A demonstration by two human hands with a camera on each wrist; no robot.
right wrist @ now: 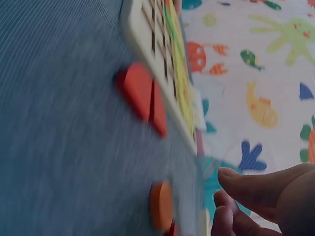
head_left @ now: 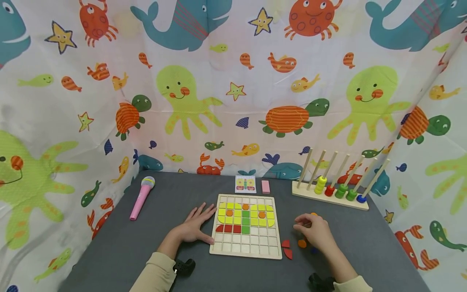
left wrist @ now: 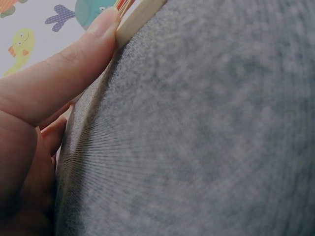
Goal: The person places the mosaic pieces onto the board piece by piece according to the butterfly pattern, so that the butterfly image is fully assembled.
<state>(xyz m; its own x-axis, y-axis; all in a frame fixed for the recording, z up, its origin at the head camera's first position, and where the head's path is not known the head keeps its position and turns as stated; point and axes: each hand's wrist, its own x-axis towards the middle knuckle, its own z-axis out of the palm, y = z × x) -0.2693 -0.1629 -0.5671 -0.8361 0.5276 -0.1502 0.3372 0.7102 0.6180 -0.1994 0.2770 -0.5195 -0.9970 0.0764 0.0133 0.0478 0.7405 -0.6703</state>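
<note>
A wooden grid board point(head_left: 245, 256) lies on the grey table, with yellow, orange, green and red pieces set in its squares. My left hand point(head_left: 193, 226) rests at its left edge, fingers spread, the thumb point(left wrist: 93, 49) touching the rim. To the right of the board, my right hand point(head_left: 316, 231) hovers over some loose pieces, fingers loosely bent. In the right wrist view, no piece shows between thumb point(right wrist: 256, 186) and fingers. Below the hand lie an orange round piece point(head_left: 302, 243) and a partly hidden blue piece point(head_left: 313, 250). Two red pieces point(right wrist: 138, 88) lie beside the board's right edge.
A pattern card point(head_left: 245, 184) and a pink block point(head_left: 265, 187) lie behind the board. At the back right stands a wooden peg rack point(head_left: 330, 196) with coloured rings. A pink toy microphone point(head_left: 141, 199) lies at the left. A printed sea-animal curtain point(head_left: 233, 154) hangs behind the table.
</note>
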